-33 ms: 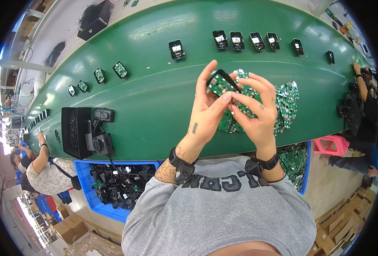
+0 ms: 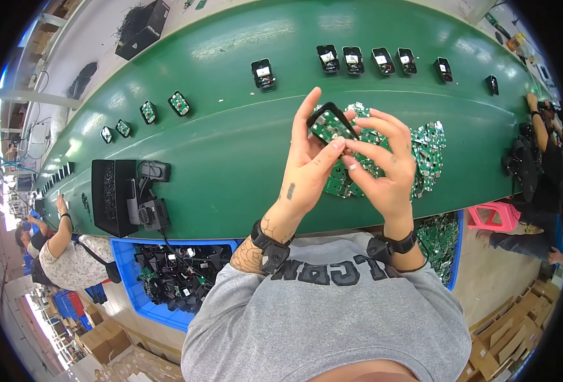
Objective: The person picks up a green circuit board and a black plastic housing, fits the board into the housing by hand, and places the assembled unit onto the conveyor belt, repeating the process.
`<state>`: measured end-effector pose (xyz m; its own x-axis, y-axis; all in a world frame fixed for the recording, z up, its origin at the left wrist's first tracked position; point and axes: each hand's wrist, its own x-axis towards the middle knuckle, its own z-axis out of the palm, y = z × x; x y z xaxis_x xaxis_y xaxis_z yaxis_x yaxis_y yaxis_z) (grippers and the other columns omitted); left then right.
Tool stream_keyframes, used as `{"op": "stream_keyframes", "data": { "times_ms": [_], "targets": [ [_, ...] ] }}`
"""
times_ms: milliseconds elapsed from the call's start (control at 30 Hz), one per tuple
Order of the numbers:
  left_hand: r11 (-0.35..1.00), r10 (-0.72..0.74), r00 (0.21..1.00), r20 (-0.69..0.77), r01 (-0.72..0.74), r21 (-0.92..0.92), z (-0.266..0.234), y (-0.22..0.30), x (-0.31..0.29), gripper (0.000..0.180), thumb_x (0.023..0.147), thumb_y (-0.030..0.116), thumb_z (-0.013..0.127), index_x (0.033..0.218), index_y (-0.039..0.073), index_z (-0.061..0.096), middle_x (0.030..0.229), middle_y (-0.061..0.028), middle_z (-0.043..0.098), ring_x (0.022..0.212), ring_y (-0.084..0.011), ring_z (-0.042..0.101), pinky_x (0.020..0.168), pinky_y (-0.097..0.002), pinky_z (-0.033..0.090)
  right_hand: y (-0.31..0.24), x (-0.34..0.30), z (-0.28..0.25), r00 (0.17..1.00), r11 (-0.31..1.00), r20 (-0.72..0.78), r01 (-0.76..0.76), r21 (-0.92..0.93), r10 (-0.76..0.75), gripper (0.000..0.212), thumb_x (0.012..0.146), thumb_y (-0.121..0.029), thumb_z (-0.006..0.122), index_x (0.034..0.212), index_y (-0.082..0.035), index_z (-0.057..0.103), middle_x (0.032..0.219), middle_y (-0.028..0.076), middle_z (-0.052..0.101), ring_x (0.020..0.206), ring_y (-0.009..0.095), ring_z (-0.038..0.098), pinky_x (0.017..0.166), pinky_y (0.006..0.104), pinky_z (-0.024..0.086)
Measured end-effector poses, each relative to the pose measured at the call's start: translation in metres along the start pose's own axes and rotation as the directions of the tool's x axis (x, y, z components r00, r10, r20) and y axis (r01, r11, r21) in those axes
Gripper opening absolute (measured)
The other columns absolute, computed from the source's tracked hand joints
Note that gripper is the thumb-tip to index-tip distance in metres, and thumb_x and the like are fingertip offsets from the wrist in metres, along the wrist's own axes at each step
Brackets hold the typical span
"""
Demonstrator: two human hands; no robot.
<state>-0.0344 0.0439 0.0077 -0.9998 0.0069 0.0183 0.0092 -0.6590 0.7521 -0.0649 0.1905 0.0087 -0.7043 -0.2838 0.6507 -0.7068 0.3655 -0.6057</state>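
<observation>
Above the green workbench, my left hand (image 2: 308, 167) grips a small black plastic housing (image 2: 332, 108) with a green circuit board (image 2: 322, 125) in it. The housing is tilted, and my left thumb presses at the board's lower end. On the other side, my right hand (image 2: 391, 170) has its fingers curled at the housing's right edge, index fingertip next to my left thumb. Whether a small part sits between the right fingertips I cannot make out. Beneath and beside both hands lies a pile of loose green circuit boards (image 2: 428, 156), partly hidden by them.
Black housings (image 2: 264, 75) stand spaced along the green bench (image 2: 230, 146), several with boards showing. A black box (image 2: 113, 197) of small parts is left, beside black chargers (image 2: 153, 214). Below the edge are blue bins (image 2: 186, 321). Other people (image 2: 81, 258) sit left and right.
My right hand has shifted very slightly right, and its thumb has moved up a little toward the index finger. The housing stays in my left hand.
</observation>
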Motion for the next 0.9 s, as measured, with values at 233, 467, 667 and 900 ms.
{"op": "stream_keyframes", "data": {
  "times_ms": [233,467,667,900],
  "targets": [
    [0.902,-0.017,0.981,0.195,-0.069,0.425,0.008,0.008,0.000,0.075,0.095,0.004,0.050,0.154,0.014,0.005,0.130,-0.0136,0.047,0.096,-0.0169,0.056,0.076,-0.0307,0.051,0.008,0.017,-0.010,0.848,0.682,0.336,-0.529,0.505,0.408,0.040,0.095,-0.014,0.054,0.133,-0.002,0.053,0.109,0.006,0.065,0.088,0.006,0.058,0.066,0.0198,0.048],
    [0.926,-0.266,0.944,0.194,0.193,0.325,0.007,0.018,0.005,0.077,0.096,0.015,0.051,0.155,0.017,0.002,0.121,-0.0155,0.050,0.083,-0.0194,0.062,0.065,-0.0317,0.053,0.001,0.007,0.010,0.808,0.528,0.186,-0.520,0.672,0.559,0.023,0.096,-0.007,0.049,0.116,-0.001,0.058,0.089,0.003,0.064,0.063,0.002,0.053,0.046,0.0178,0.039],
    [0.917,-0.188,0.965,0.182,0.106,0.385,0.009,0.007,0.000,0.072,0.094,0.014,0.048,0.155,0.016,0.008,0.120,-0.0142,0.055,0.073,-0.0190,0.062,0.065,-0.0326,0.055,0.001,0.008,0.009,0.828,0.596,0.161,-0.507,0.622,0.537,0.027,0.094,-0.003,0.049,0.120,-0.002,0.059,0.098,0.006,0.065,0.078,0.005,0.059,0.064,0.0199,0.049],
    [0.894,-0.380,0.911,0.161,0.318,0.315,-0.005,0.017,0.005,0.069,0.096,0.011,0.052,0.154,0.020,0.015,0.087,-0.0072,0.059,0.065,-0.0126,0.060,0.059,-0.0291,0.056,0.016,0.017,-0.009,0.988,0.960,0.058,-0.152,0.237,0.143,0.036,0.075,-0.002,0.068,0.111,-0.007,0.069,0.117,0.009,0.064,0.107,0.024,0.060,0.087,0.0347,0.051]
  ]
}}
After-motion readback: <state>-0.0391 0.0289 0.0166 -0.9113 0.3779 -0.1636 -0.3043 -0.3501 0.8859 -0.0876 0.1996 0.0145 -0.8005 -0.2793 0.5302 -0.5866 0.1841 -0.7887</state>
